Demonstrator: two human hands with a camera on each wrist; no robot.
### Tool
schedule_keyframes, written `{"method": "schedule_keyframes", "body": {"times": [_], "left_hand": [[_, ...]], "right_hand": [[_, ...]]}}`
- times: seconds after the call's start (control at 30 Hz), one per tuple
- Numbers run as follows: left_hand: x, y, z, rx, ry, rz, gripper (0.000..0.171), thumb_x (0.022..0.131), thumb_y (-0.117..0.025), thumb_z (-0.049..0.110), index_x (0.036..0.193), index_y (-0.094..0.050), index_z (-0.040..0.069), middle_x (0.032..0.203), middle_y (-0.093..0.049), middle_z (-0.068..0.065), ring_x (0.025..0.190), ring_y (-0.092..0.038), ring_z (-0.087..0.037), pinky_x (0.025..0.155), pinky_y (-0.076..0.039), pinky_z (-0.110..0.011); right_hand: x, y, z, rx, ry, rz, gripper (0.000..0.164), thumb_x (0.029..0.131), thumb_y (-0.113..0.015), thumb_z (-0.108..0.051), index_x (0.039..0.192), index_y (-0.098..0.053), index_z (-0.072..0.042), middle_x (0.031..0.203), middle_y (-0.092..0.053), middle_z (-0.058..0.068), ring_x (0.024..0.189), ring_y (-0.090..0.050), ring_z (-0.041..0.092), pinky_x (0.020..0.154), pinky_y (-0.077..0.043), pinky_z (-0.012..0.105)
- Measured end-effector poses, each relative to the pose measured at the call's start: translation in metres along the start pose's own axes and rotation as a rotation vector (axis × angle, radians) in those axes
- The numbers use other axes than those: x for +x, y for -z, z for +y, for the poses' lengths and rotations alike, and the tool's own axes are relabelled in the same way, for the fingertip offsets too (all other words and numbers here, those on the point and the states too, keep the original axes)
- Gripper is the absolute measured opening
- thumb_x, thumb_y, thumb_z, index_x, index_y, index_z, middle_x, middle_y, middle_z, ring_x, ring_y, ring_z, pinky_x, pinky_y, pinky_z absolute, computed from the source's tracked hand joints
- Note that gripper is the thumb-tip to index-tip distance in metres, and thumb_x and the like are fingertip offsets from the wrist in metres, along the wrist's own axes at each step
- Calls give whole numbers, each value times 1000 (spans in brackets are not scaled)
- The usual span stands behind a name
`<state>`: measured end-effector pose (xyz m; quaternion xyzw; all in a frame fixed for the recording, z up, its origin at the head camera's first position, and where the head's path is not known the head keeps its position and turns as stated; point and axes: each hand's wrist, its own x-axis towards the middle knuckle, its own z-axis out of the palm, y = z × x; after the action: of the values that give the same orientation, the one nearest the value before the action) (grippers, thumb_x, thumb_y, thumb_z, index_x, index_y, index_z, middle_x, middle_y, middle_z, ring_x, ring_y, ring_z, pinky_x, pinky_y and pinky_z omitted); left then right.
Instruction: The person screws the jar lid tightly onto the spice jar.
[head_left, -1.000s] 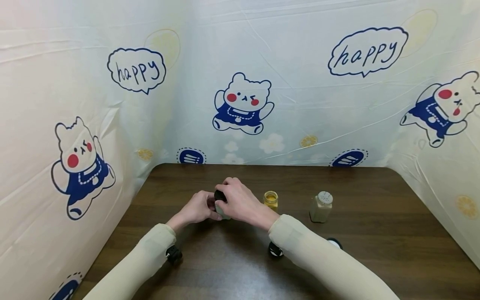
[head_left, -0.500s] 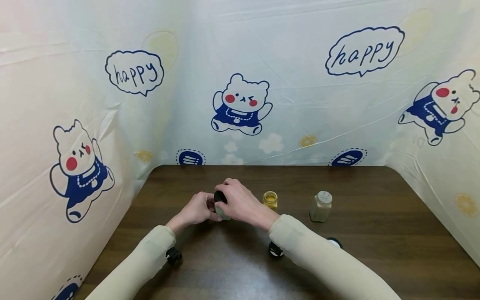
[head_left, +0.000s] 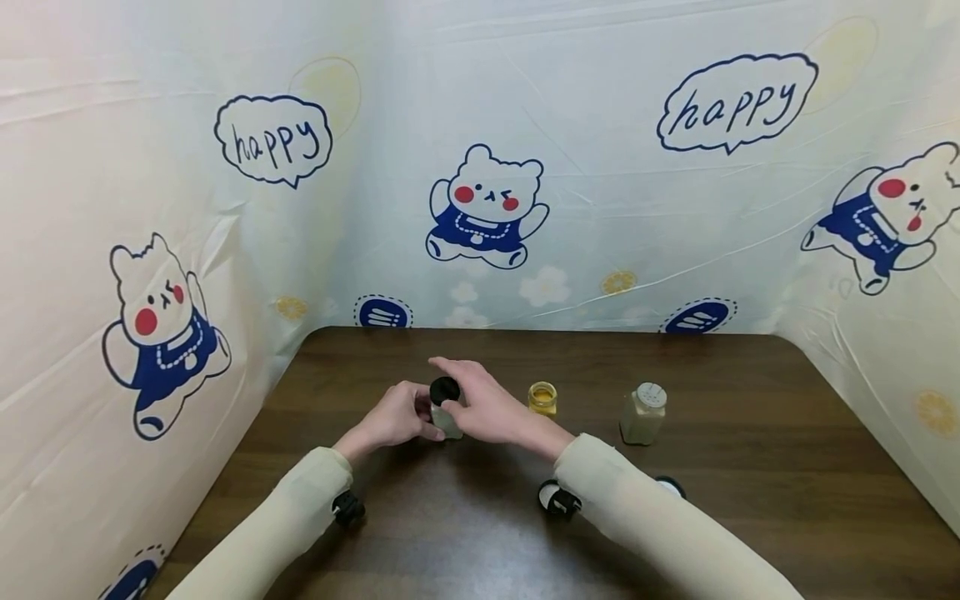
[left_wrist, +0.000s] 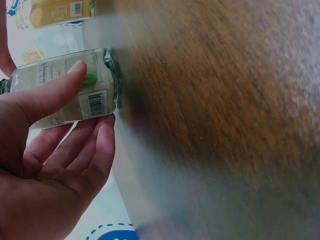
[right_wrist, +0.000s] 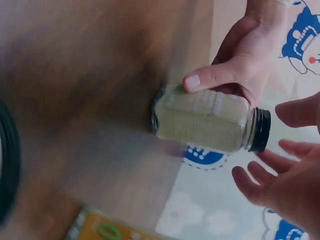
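My left hand [head_left: 397, 414] grips a square glass spice jar [left_wrist: 65, 92] of pale greenish powder, thumb on one face and fingers behind. The jar stands upright on the table, left of the middle. A black lid [right_wrist: 260, 130] sits on its neck, a band of glass thread showing below it in the right wrist view. Around that lid my right hand [head_left: 487, 404] is spread, the thumb apart from it and the fingertips close to its other side. Only a sliver of the right hand shows in the left wrist view.
A lidless jar of yellow powder [head_left: 542, 400] stands right of the hands. Farther right is a jar with a perforated white top [head_left: 645, 414]. Two black lids lie nearer: one lid [head_left: 547, 492] by the right wrist, another lid [head_left: 671, 486] partly behind the sleeve. Patterned cloth [head_left: 487, 308] surrounds the brown table [head_left: 465, 542].
My right hand has loosened from the black lid, its fingers straightening and moving slightly right, so more of the lid shows. The left hand and the jar stay in place.
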<state>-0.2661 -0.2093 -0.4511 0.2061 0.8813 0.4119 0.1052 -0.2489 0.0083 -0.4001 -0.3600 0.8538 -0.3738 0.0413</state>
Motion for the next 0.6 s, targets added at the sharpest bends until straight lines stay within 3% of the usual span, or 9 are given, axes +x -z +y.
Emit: {"method": "schedule_keyframes", "body": {"times": [0.17,0.4,0.6], "left_hand": [[-2,1,0,-9,2,9,34,79,-93,2,109,-78,4,90,-75,-1,78,-65,-17,76,-54,-37],[-2,0,0,-14,-4,16,38,78,-93,2,113,-77,3,97,-77,-3,86,-71,-16,80,-58,-35],[-2,-2,0,-9,-9,27,39,76,-94,1,112,-77,2,97,-77,-3,87,-72,-16,80,-59,-34]], "right_hand": [[0,-4,1,110,16,18,59,102,-55,7,159,-44,-7,159,-47,10,150,-36,27,118,-35,48],[-2,-11,3,189,-41,29,57,105,-51,7,159,-44,-8,160,-46,10,151,-34,29,119,-34,49],[-3,-13,7,200,-37,42,52,107,-49,5,157,-48,-8,157,-48,13,148,-37,31,116,-37,50]]}}
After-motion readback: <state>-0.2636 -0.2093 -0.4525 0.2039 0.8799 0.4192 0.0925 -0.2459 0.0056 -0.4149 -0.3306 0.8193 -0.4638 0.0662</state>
